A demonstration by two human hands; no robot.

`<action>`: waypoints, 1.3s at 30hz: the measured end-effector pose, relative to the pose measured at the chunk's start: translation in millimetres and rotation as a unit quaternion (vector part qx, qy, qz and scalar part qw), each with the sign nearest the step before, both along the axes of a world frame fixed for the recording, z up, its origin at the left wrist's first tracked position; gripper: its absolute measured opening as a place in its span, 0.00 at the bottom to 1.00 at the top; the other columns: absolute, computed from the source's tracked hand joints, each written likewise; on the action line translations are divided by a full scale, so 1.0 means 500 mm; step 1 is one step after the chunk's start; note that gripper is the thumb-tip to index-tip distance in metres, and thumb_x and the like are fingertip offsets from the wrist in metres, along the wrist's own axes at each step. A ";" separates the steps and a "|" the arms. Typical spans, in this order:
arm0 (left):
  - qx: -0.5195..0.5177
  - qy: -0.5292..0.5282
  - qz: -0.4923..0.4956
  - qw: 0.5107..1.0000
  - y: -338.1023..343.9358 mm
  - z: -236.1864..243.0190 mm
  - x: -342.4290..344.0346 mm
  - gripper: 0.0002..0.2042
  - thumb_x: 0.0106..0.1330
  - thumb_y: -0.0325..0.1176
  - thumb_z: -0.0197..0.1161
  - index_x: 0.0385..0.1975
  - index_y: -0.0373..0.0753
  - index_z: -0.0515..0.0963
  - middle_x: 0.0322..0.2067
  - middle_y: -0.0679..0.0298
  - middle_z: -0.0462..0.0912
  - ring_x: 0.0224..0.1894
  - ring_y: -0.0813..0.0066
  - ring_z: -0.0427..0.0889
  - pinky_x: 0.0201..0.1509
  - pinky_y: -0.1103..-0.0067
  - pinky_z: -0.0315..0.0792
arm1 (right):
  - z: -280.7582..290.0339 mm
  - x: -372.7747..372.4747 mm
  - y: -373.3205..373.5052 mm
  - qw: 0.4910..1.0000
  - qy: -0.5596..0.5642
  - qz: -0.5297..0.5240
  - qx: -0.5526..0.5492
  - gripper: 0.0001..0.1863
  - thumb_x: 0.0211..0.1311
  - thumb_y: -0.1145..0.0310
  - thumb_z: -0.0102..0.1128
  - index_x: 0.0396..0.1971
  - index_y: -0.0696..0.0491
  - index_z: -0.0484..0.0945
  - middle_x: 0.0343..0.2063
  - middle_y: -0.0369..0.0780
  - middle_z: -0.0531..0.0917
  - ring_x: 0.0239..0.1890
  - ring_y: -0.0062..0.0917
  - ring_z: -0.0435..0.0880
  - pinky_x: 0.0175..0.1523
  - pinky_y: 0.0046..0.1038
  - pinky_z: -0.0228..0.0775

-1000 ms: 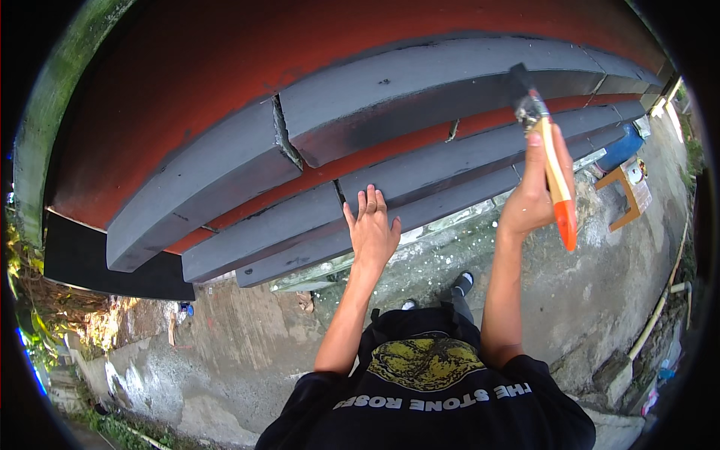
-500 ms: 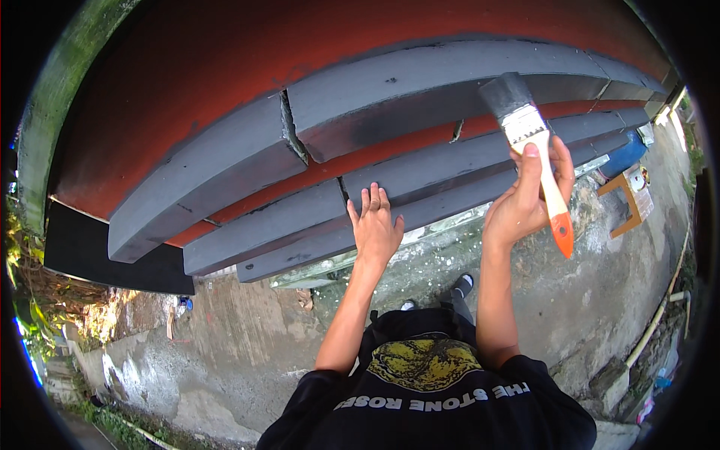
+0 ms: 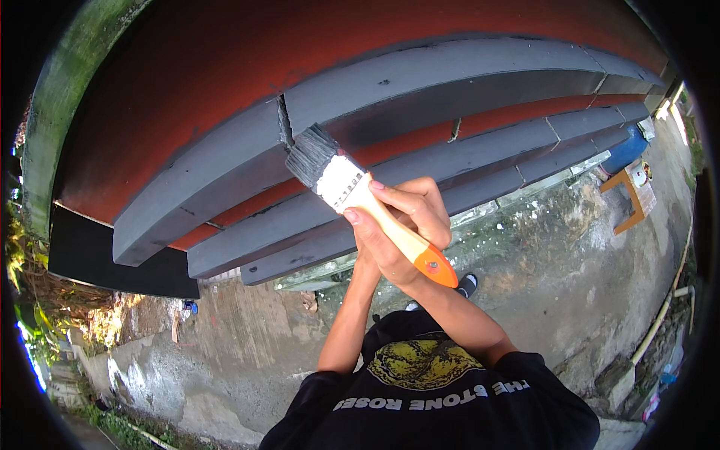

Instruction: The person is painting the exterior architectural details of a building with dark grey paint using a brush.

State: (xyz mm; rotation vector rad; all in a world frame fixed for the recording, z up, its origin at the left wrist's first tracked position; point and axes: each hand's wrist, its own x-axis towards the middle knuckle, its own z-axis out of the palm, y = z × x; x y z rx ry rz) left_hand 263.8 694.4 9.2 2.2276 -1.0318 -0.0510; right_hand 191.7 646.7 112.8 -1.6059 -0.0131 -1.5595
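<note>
My right hand [image 3: 388, 259] is closed around a flat paintbrush [image 3: 401, 238] with a pale wooden handle, an orange end and a whitish metal band. Its dark, paint-coated bristles point up and left, by the lower edge of the uppermost grey slat [image 3: 439, 64], close to a crack in that slat. Behind the right hand is my left hand [image 3: 365, 253]; its fingers are hidden, near the lower grey slat [image 3: 502, 154]. Whether the left fingers touch that slat cannot be seen.
Red-painted surface [image 3: 225, 97] shows above and between the stepped grey slats. At the right stand a blue container [image 3: 624, 154] and a small wooden stool [image 3: 634, 196]. A black panel [image 3: 112, 251] lies far left. Below is rough concrete ground [image 3: 247, 352], with a pipe [image 3: 664, 322] along its right side.
The right hand with the paintbrush has swung left and down, from the right part of the upper slat to near its crack, now covering the left hand.
</note>
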 end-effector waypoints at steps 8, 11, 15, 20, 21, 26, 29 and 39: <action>0.159 -0.105 0.062 0.980 -0.006 -0.080 0.010 0.35 0.63 0.40 0.65 0.68 0.27 0.64 0.72 0.47 0.61 0.74 0.49 0.59 0.75 0.46 0.47 | -0.017 -0.036 -0.182 0.973 -0.015 -0.194 0.128 0.13 0.57 0.77 0.74 0.41 0.63 0.82 0.34 0.39 0.79 0.33 0.19 0.80 0.37 0.22 0.74; 0.161 -0.113 0.062 0.979 -0.006 -0.083 0.012 0.35 0.64 0.40 0.65 0.68 0.28 0.63 0.72 0.47 0.61 0.74 0.49 0.60 0.75 0.46 0.48 | -0.001 -0.043 -0.203 0.943 -0.138 -0.159 0.259 0.15 0.61 0.73 0.72 0.42 0.65 0.80 0.36 0.42 0.81 0.37 0.25 0.83 0.41 0.24 0.79; 0.172 -0.107 0.059 0.978 -0.005 -0.081 0.011 0.36 0.63 0.39 0.65 0.68 0.27 0.62 0.73 0.47 0.59 0.75 0.48 0.58 0.76 0.46 0.47 | 0.006 -0.037 -0.175 0.951 -0.079 -0.163 0.250 0.13 0.64 0.76 0.66 0.44 0.66 0.76 0.42 0.50 0.82 0.46 0.36 0.86 0.54 0.39 0.85; 0.101 -0.058 0.042 0.992 0.004 -0.070 0.016 0.34 0.66 0.41 0.61 0.69 0.28 0.62 0.71 0.46 0.61 0.74 0.47 0.59 0.76 0.45 0.44 | -0.012 0.027 -0.038 0.992 -0.032 -0.040 0.115 0.12 0.58 0.79 0.72 0.41 0.62 0.80 0.35 0.38 0.78 0.32 0.17 0.79 0.36 0.20 0.71; 0.029 -0.019 0.023 0.999 0.008 -0.068 0.017 0.33 0.67 0.42 0.59 0.70 0.31 0.62 0.71 0.46 0.62 0.74 0.47 0.59 0.75 0.43 0.43 | -0.014 0.028 -0.023 0.995 -0.018 -0.016 0.093 0.14 0.57 0.78 0.73 0.41 0.61 0.81 0.35 0.39 0.78 0.31 0.18 0.79 0.34 0.20 0.71; 0.089 0.043 0.014 0.995 0.004 -0.014 0.007 0.34 0.68 0.44 0.58 0.72 0.38 0.61 0.71 0.48 0.62 0.75 0.48 0.58 0.74 0.40 0.43 | -0.014 0.007 -0.028 1.000 0.007 -0.012 0.002 0.16 0.54 0.76 0.76 0.41 0.61 0.81 0.35 0.40 0.77 0.31 0.19 0.79 0.33 0.20 0.70; 0.166 -0.083 0.061 0.981 -0.008 -0.071 0.009 0.36 0.63 0.39 0.65 0.68 0.26 0.62 0.73 0.48 0.59 0.75 0.49 0.57 0.76 0.46 0.45 | -0.022 0.007 -0.104 0.994 -0.014 -0.062 0.089 0.13 0.58 0.80 0.71 0.43 0.62 0.80 0.35 0.36 0.77 0.32 0.16 0.77 0.36 0.19 0.70; 0.164 -0.117 0.069 0.977 -0.012 -0.081 0.003 0.36 0.63 0.40 0.65 0.67 0.26 0.63 0.72 0.46 0.60 0.74 0.48 0.59 0.76 0.46 0.46 | 0.007 -0.052 -0.183 0.974 -0.016 -0.218 0.054 0.17 0.59 0.81 0.69 0.49 0.62 0.80 0.41 0.44 0.85 0.40 0.26 0.85 0.44 0.27 0.79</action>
